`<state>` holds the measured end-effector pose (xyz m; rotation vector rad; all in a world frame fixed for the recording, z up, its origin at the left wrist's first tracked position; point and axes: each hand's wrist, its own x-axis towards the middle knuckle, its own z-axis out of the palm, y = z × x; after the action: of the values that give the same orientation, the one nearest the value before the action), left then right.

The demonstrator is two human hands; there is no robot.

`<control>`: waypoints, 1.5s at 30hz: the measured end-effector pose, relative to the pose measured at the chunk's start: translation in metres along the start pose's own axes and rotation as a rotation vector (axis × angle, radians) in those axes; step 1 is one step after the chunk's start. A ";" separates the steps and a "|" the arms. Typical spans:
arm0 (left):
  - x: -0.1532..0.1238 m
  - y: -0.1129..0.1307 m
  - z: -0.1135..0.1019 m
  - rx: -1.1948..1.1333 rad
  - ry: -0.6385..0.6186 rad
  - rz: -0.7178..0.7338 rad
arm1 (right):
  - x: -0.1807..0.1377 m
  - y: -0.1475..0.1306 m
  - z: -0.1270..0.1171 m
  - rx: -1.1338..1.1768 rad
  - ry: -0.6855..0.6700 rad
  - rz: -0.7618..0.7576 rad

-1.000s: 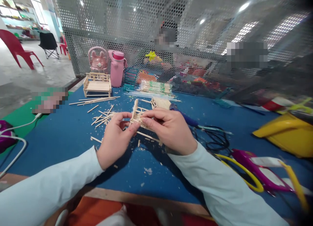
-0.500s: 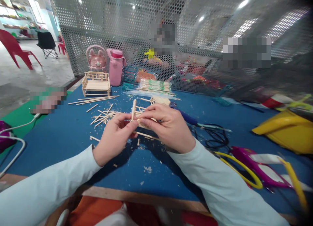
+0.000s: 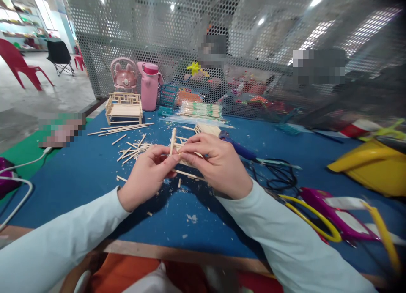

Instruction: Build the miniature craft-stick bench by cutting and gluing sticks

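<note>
Apparently joint-fitting: left hand (image 3: 148,174) and right hand (image 3: 219,166) together, both pinching miniature stick-furniture frame (image 3: 173,141) over table (image 3: 203,242). Next move likely calls for steady, light pressure. Loose sticks (image 3: 133,151) lie leftward; miniature wooden bench (image 3: 124,109), pink bottle (image 3: 149,92) behind.

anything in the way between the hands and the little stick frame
Nothing visible is: the left hand and right hand are both on the stick frame, though the right hand hides part of it.
</note>
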<state>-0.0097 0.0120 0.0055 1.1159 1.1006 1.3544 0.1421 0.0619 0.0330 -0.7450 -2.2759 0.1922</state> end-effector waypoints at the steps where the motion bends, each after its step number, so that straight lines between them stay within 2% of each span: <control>1: 0.000 0.000 0.000 -0.009 -0.003 0.001 | 0.000 0.000 -0.001 0.019 0.002 0.005; 7: 0.000 -0.001 0.001 -0.045 -0.004 -0.006 | 0.000 0.003 -0.007 0.160 0.025 0.041; 14: 0.000 -0.002 0.002 -0.069 -0.015 -0.036 | -0.003 0.002 -0.008 0.151 0.190 0.009; 17: 0.000 -0.001 0.003 -0.063 -0.007 -0.033 | -0.004 0.001 -0.010 0.047 0.162 -0.050; 21: 0.000 -0.002 0.002 -0.032 -0.011 -0.023 | -0.005 -0.001 -0.010 -0.136 0.046 -0.136; 24: 0.000 -0.003 0.002 -0.021 -0.012 -0.016 | -0.005 -0.001 -0.005 -0.180 -0.015 -0.113; 28: 0.000 -0.004 0.002 -0.036 -0.007 -0.018 | -0.003 -0.002 -0.002 -0.152 -0.028 -0.078; 34: 0.005 -0.007 -0.001 -0.104 0.066 0.012 | -0.018 -0.017 -0.028 -0.162 0.138 -0.119; 35: 0.007 -0.008 -0.001 -0.121 0.088 0.026 | -0.026 -0.020 -0.032 -0.137 0.121 -0.116; 38: 0.012 -0.012 -0.001 -0.162 0.148 0.048 | -0.050 -0.017 -0.032 -0.080 -0.087 -0.010; 42: 0.014 -0.019 0.003 -0.172 0.171 0.044 | -0.075 0.002 -0.008 -0.192 -0.228 0.240; 45: 0.013 -0.023 0.006 -0.151 0.175 0.052 | -0.082 0.013 0.006 -0.282 -0.308 0.305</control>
<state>-0.0012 0.0269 -0.0156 0.9354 1.0801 1.5725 0.1908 0.0262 -0.0248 -1.2884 -2.4983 0.1350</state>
